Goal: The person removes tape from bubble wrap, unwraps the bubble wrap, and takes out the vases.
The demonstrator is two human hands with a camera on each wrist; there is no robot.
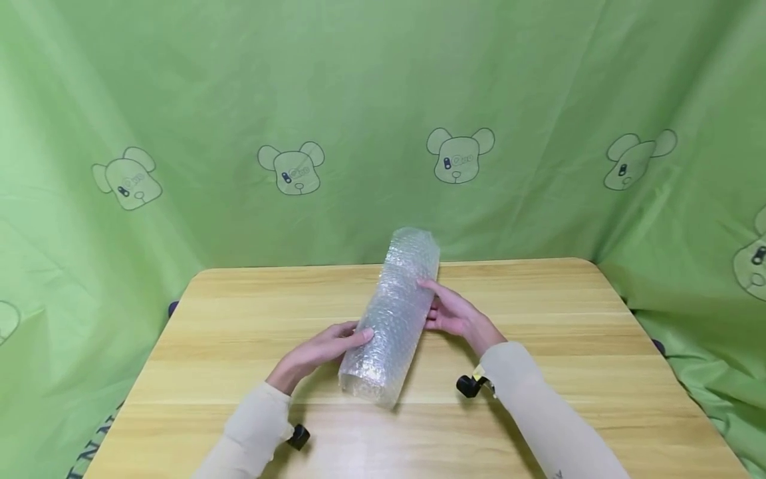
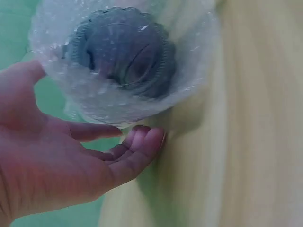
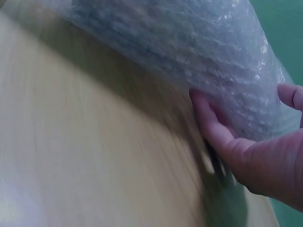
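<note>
A long roll of bubble wrap (image 1: pixel 391 313) slants over the table, its near end toward me and its far end toward the back edge. Inside the open near end, the left wrist view shows a dark, see-through round piece with a scalloped rim (image 2: pixel 124 49), like the base of a glass vessel. My left hand (image 1: pixel 323 346) holds the roll near that end, thumb on top and fingers at its side and underneath. Farther up, my right hand (image 1: pixel 455 313) grips the opposite side, thumb on the upper face, fingertips tucked below (image 3: pixel 206 111).
The wood-grain table (image 1: pixel 239 332) has rounded back corners. A green cloth (image 1: pixel 371 80) with bear-head prints hangs behind it and down both sides. Small black wrist cameras (image 1: pixel 298 437) sit below the light sleeves.
</note>
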